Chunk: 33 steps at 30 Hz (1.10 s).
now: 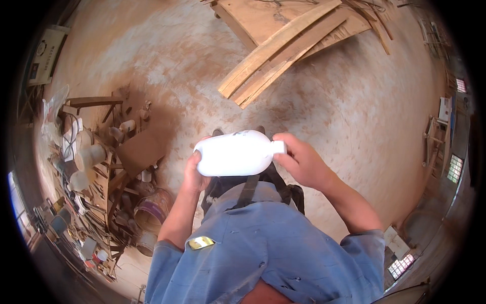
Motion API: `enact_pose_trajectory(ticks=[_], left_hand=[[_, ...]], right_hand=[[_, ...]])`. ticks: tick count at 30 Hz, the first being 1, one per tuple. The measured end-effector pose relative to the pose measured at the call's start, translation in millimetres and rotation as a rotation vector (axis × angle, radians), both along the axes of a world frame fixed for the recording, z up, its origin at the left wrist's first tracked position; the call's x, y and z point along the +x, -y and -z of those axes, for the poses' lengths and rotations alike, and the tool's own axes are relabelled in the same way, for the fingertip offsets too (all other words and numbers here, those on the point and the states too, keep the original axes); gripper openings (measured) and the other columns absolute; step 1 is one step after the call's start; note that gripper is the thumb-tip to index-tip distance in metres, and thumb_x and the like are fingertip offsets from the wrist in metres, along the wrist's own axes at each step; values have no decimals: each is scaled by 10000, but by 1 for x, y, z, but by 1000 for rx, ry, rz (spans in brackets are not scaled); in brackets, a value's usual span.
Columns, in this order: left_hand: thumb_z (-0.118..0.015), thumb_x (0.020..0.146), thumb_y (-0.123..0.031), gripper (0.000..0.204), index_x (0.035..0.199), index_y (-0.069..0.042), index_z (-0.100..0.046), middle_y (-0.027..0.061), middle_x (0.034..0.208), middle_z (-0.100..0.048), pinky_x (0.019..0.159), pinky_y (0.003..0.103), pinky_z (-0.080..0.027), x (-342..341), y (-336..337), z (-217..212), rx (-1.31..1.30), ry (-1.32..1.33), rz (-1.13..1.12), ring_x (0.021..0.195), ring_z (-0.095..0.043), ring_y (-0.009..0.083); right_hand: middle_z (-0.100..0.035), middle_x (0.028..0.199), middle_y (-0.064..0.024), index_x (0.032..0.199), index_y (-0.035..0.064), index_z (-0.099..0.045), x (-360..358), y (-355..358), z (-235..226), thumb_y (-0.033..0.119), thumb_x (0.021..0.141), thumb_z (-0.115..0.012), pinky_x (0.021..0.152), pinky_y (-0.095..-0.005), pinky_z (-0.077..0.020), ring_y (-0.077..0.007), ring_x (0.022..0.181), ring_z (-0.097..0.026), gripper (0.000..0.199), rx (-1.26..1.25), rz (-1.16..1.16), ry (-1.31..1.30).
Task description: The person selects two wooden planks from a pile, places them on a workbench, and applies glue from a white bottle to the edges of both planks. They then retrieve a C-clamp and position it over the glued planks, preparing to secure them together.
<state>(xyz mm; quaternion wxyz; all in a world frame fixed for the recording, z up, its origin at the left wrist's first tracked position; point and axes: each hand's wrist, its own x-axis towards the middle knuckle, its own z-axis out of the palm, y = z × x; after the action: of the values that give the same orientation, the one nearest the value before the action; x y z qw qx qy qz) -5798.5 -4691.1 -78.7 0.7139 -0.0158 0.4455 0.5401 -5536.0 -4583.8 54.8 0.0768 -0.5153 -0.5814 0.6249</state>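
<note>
A white plastic bottle (233,156) lies on its side in the air in front of my waist, its neck toward the right. My left hand (195,169) grips the bottle's base end, thumb on the near face and the other fingers mostly hidden behind it. At the other end, the fingers of my right hand (299,158) are closed round the white cap (279,147), which sits on the bottle's neck. Some dark marking shows along the bottle's upper side.
Long wooden planks (283,50) rest on a wooden board (253,20) ahead of me. To the left stands a cluttered bench (101,187) with containers and scraps, beside a bucket (150,215). A pale box (47,54) is at the far left. The floor (349,101) is dusty.
</note>
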Motion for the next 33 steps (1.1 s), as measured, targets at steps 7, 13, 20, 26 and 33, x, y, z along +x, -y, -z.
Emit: enact_pose_trajectory(ticks=[7, 13, 20, 26, 33], left_hand=[[-729, 765, -504, 815, 1380, -46, -453, 151, 1300, -554, 1032, 447, -469, -26, 4, 7, 49, 88, 40, 1210, -546, 328], [-708, 765, -526, 832, 1412, -92, -419, 134, 1329, -526, 1037, 444, -447, -47, 4, 10, 32, 60, 37, 1232, -519, 313], [-706, 772, -524, 805, 1382, -63, -452, 154, 1296, -554, 1014, 448, -477, -63, 8, 6, 114, -66, 0, 1209, -547, 328], [-743, 739, -536, 832, 1374, -78, -461, 149, 1310, -556, 1011, 450, -481, -81, 2, 7, 16, 70, 6, 1212, -550, 328], [-747, 744, -505, 824, 1383, -78, -451, 125, 1344, -536, 1053, 445, -435, -91, -2, 6, 51, 45, 42, 1251, -512, 311]], right_hand=[[-609, 925, -156, 1195, 64, -570, -20, -7, -2, 135, 888, -659, 703, -351, -481, -272, 788, -595, 328, 136, -124, 9], [-595, 855, -107, 1177, 52, -585, -39, -2, 6, 140, 907, -644, 685, -318, -476, -198, 746, -578, 289, 458, -224, 11], [-581, 883, -109, 1168, 50, -592, -65, -2, 1, 144, 896, -660, 667, -326, -478, -208, 770, -580, 295, -183, 94, 29], [-613, 881, -113, 1186, 50, -579, -79, 0, 6, 166, 907, -658, 656, -320, -474, -197, 751, -592, 312, 575, -219, 23], [-612, 917, -126, 1216, 49, -577, -80, 8, 11, 169, 898, -667, 672, -348, -479, -216, 767, -597, 352, 292, -62, -59]])
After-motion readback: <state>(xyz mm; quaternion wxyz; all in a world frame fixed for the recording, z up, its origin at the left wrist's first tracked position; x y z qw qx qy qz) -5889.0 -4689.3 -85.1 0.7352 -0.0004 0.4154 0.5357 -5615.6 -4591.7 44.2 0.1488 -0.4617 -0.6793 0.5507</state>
